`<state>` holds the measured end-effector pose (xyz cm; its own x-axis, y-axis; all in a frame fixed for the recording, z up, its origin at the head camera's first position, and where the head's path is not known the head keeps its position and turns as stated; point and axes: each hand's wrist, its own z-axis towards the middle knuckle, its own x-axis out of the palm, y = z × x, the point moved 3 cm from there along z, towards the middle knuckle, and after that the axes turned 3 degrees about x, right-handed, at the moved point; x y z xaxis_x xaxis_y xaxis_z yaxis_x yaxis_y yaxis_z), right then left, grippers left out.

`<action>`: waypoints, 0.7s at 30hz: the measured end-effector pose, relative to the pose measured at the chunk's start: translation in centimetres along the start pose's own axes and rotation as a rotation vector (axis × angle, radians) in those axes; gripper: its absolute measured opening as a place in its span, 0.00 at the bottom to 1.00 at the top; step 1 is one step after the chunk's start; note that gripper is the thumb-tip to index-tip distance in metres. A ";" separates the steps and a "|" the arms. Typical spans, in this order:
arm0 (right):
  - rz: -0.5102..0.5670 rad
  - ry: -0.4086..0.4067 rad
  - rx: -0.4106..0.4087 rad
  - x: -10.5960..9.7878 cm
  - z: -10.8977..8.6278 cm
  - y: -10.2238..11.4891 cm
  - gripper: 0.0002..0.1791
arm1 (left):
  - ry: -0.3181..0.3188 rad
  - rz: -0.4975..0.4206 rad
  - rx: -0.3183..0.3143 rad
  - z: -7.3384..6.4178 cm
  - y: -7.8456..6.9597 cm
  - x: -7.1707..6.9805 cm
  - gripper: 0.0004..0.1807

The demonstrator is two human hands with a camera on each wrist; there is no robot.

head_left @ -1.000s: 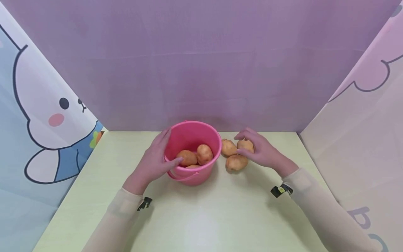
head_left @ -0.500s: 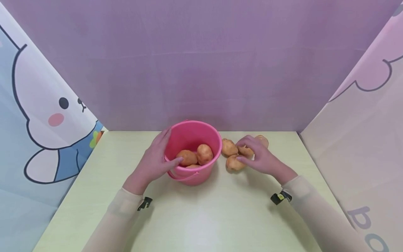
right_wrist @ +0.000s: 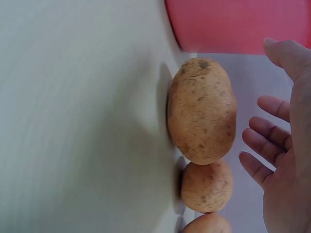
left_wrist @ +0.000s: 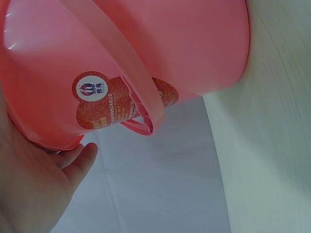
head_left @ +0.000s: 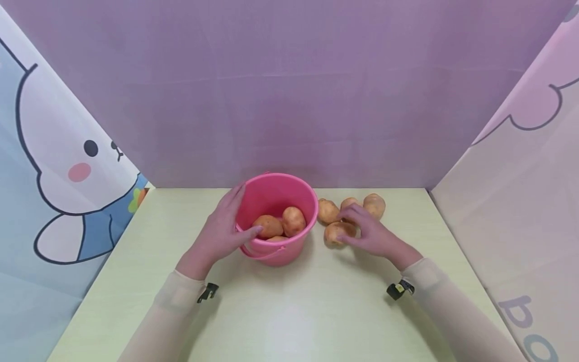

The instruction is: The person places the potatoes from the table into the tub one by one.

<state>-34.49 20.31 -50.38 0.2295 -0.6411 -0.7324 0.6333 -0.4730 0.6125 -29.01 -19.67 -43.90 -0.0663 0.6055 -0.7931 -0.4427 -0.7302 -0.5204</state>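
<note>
Only from the right wrist, space between potato (right_wrist: pixel 202 111) and right hand (right_wrist: pixel 291 177), grip wide; left hand (head_left: pixel 221 227) round bucket rim (head_left: pixel 280 244).

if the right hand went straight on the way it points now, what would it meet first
The right hand would probably meet the nearest potato first. The right wrist view shows a gap before it, but depth is unclear. The pink bucket stands farther left.

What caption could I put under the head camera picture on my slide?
Left hand at the rim of a pink bucket with potatoes inside; right hand over four more potatoes on the table.
</note>
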 end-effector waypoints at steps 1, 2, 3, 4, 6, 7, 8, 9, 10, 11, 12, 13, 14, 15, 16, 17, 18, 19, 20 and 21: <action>-0.006 0.000 0.002 0.1 -0.1 -0.1 0.24 | 0.000 0.001 -0.001 0.0 0.0 0.0 0.64; -0.017 0.000 0.004 0.1 -0.1 -0.3 0.25 | -0.001 0.002 0.000 0.0 0.0 0.0 0.64; -0.023 0.001 0.007 0.2 -0.2 -0.4 0.26 | -0.002 0.004 0.001 0.0 0.1 0.0 0.64; -0.028 0.003 0.012 0.3 -0.3 -0.5 0.27 | -0.002 0.005 0.002 0.0 0.1 0.0 0.64; -0.037 0.004 0.019 0.4 -0.4 -0.7 0.28 | -0.004 0.006 0.006 0.0 0.1 0.0 0.64; -0.037 0.005 0.024 0.5 -0.4 -0.8 0.29 | -0.006 0.006 0.008 0.0 0.1 0.0 0.64; -0.036 0.003 0.027 0.6 -0.4 -0.8 0.29 | -0.007 0.005 0.010 0.0 0.1 0.0 0.64; -0.033 0.000 0.026 0.7 -0.4 -0.9 0.29 | -0.008 0.005 0.012 0.0 0.1 0.0 0.64; -0.036 0.000 0.029 0.8 -0.4 -1.0 0.29 | -0.009 0.005 0.012 0.0 0.1 0.0 0.64; -0.033 0.000 0.034 0.9 -0.4 -1.0 0.30 | -0.009 0.005 0.012 0.0 0.1 0.0 0.64; -0.034 0.000 0.039 1.0 -0.5 -1.1 0.30 | -0.010 0.005 0.011 0.0 0.1 0.0 0.64; -0.036 0.000 0.040 1.1 -0.5 -1.1 0.29 | -0.009 0.004 0.010 0.0 0.2 0.0 0.64; -0.034 0.001 0.043 1.2 -0.5 -1.2 0.29 | -0.009 0.004 0.009 0.0 0.2 0.0 0.63; -0.034 0.003 0.048 1.3 -0.5 -1.2 0.29 | -0.010 0.005 0.009 0.0 0.2 0.0 0.63; -0.036 0.005 0.056 1.3 -0.5 -1.2 0.29 | -0.010 0.003 0.008 0.0 0.2 0.0 0.63; -0.035 0.003 0.057 1.4 -0.5 -1.2 0.29 | -0.010 0.001 0.009 0.0 0.2 0.0 0.63; -0.041 -0.002 0.052 1.5 -0.5 -1.3 0.29 | -0.010 0.001 0.009 0.1 0.2 0.0 0.63; -0.039 -0.005 0.050 1.6 -0.5 -1.3 0.29 | -0.010 0.001 0.010 0.1 0.2 0.0 0.64; -0.037 -0.008 0.049 1.6 -0.5 -1.3 0.30 | -0.011 0.001 0.011 0.1 0.2 0.0 0.64; -0.042 -0.014 0.043 1.7 -0.6 -1.4 0.31 | -0.010 0.001 0.012 0.1 0.2 0.0 0.64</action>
<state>-34.54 20.18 -52.62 0.1929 -0.6286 -0.7534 0.6099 -0.5247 0.5939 -29.14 -19.74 -44.00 -0.0759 0.6082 -0.7901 -0.4533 -0.7269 -0.5159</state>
